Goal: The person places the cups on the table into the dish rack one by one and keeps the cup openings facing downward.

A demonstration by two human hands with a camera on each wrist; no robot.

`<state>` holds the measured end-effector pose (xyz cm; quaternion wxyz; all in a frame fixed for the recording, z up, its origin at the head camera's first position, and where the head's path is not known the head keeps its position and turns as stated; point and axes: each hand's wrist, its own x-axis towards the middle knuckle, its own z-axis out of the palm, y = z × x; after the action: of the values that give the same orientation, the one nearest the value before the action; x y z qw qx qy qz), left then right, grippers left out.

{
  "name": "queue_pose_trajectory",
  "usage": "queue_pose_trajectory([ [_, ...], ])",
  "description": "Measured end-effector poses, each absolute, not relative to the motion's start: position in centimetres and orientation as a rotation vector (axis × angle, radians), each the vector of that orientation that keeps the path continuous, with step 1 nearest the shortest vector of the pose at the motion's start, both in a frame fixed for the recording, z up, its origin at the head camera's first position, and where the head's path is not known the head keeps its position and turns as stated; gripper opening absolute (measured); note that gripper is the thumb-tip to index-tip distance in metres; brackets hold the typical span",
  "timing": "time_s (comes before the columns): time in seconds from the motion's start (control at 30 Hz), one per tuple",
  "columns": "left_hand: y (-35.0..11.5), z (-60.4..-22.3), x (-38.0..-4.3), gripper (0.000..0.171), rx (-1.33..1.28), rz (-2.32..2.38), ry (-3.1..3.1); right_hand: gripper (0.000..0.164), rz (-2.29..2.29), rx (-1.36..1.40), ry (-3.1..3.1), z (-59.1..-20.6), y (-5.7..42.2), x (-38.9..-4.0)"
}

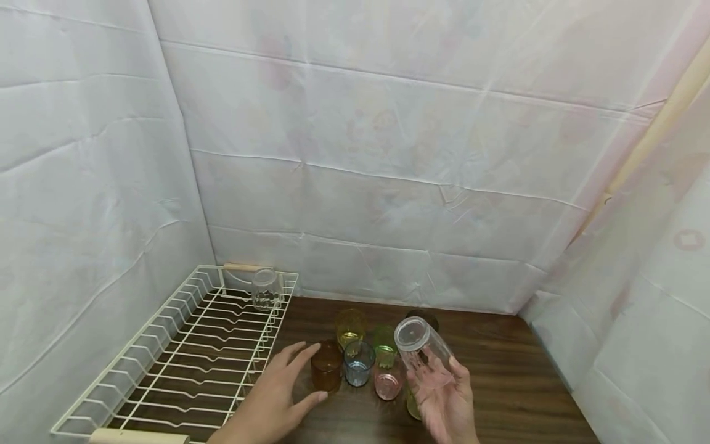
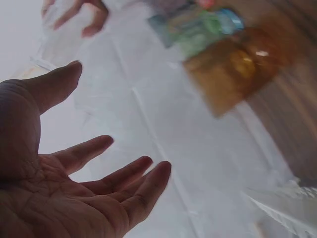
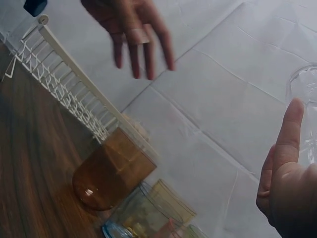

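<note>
My right hand (image 1: 446, 401) holds a clear glass tumbler (image 1: 424, 345) in the air, tilted, with one round end facing up and left. In the right wrist view only part of this tumbler (image 3: 308, 84) shows, beside a finger. My left hand (image 1: 272, 394) is spread with thumb and fingers apart, near a brown glass (image 1: 327, 373) on the table; the left wrist view shows its palm (image 2: 74, 198) with nothing in it. Beside the brown glass stand a blue glass (image 1: 359, 370), a pink glass (image 1: 387, 383), a green glass (image 1: 384, 345) and a yellow glass (image 1: 350, 330).
A white wire dish rack (image 1: 188, 379) with wooden handles (image 1: 138, 436) lies at left. Another clear glass (image 1: 266, 290) stands in its far right corner. A dark glass (image 1: 427, 317) and a yellowish glass (image 1: 413, 407) are partly hidden by the right hand and tumbler. White sheeting (image 1: 355, 185) encloses the wooden table (image 1: 516, 382).
</note>
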<state>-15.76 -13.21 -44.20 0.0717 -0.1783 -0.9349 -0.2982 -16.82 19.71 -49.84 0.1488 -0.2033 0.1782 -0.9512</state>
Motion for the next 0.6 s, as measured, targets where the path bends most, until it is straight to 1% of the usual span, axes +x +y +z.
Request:
queue_pose_trajectory([
  [0.2,-9.4,-41.9,-16.3,0.075,-0.699,-1.022,-2.653,0.053,-2.703,-0.68,0.504,-50.1,17.9,-17.0],
  [0.33,-7.4,-40.8,-16.9,0.078,-0.824,-1.118,-2.584,0.054,-2.698,-0.641,0.506,-50.0,16.8,-16.7],
  [0.47,-6.0,-40.4,-17.3,0.078,-0.906,-1.209,-2.562,0.052,-2.691,-0.612,0.523,-50.1,15.8,-16.4],
  [0.6,-5.1,-40.7,-17.5,0.076,-0.977,-1.277,-2.536,0.047,-2.691,-0.625,0.506,-50.3,15.0,-16.1],
])
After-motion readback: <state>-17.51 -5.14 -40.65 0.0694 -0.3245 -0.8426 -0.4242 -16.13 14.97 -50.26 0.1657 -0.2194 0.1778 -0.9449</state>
